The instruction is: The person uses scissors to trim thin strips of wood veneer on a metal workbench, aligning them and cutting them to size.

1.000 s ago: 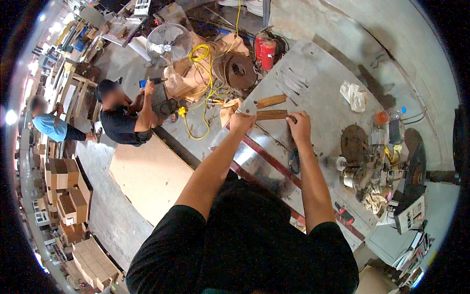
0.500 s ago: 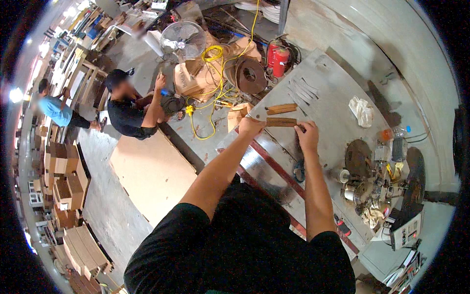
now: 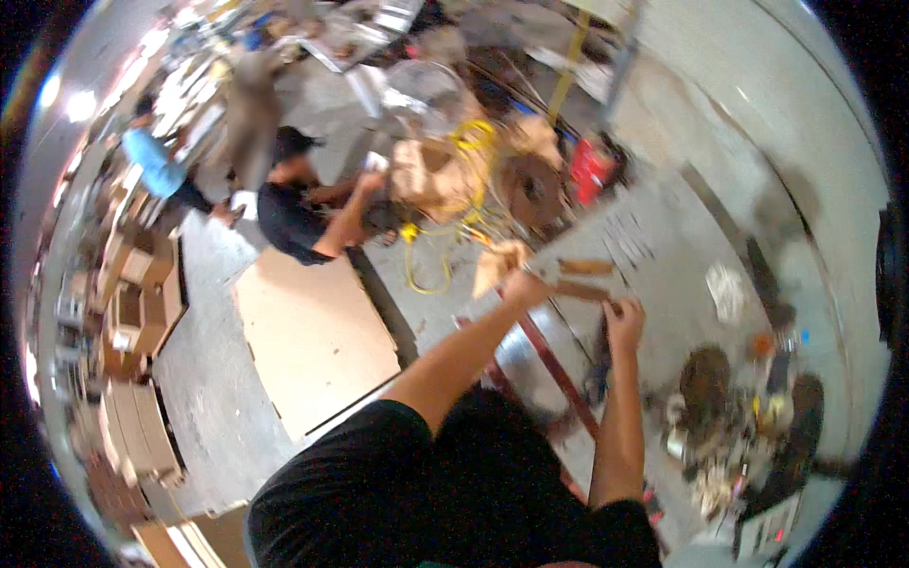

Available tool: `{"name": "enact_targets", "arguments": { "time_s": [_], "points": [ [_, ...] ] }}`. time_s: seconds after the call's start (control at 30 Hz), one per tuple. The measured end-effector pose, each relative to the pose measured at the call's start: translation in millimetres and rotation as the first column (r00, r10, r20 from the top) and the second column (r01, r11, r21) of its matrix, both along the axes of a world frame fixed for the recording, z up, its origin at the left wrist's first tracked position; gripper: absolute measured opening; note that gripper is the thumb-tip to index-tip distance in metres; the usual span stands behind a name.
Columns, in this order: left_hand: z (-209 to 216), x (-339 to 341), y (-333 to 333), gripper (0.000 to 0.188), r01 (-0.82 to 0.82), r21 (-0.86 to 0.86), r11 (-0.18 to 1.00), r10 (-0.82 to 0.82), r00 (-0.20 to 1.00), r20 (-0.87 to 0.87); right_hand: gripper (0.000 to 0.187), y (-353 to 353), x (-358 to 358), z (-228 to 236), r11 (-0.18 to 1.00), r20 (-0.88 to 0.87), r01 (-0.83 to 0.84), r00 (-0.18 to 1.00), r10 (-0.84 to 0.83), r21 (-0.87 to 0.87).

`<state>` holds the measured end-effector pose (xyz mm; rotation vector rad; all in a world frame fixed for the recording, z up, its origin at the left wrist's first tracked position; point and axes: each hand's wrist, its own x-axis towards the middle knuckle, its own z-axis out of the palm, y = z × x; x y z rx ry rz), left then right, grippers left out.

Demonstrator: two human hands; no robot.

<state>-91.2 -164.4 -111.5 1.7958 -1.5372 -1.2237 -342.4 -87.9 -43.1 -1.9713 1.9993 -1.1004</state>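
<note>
Cartons (image 3: 142,270) stand at the far left, some seemingly open at the top, but blur hides whether anything is in them; below them, a larger carton stack (image 3: 137,431) sits on the floor (image 3: 213,346). On the table (image 3: 677,227), toward the right, lies a crumpled white bag (image 3: 726,292), its contents impossible to make out, and near it a blue-capped bottle (image 3: 786,341), too smeared to show a fill level. A red extinguisher (image 3: 592,170) stands beyond the table's far corner. The brown strip (image 3: 580,292) is stretched between the two hands, over the table near its left edge; whether it touches the surface cannot be told. It is short, narrow and straight, a dull brown slightly darker than the second strip (image 3: 585,267), which lies just beyond it, nearly parallel; its finer markings are lost in blur. The left hand (image 3: 525,287) is closed around the strip's left end, hiding that tip. The right hand (image 3: 624,327) holds the other end in a narrow pinch, fingertips close together. Pale thin strips (image 3: 627,237) lie farther back on the table, apart from both hands.
</note>
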Motion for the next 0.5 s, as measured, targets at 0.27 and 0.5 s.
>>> {"name": "enact_targets", "arguments": {
  "time_s": [0.27,0.5],
  "points": [
    [5,14,38,0.047,-0.009,-0.019,1.000,0.000,0.911,-0.413,0.021,37,7,-15,0.989,-0.001,0.109,0.994,-0.110,0.102],
    [42,27,92,0.023,-0.008,-0.097,0.995,-0.058,0.749,-0.660,0.065,161,-5,-32,0.815,-0.419,0.526,0.815,-0.400,0.243]
  ]
}}
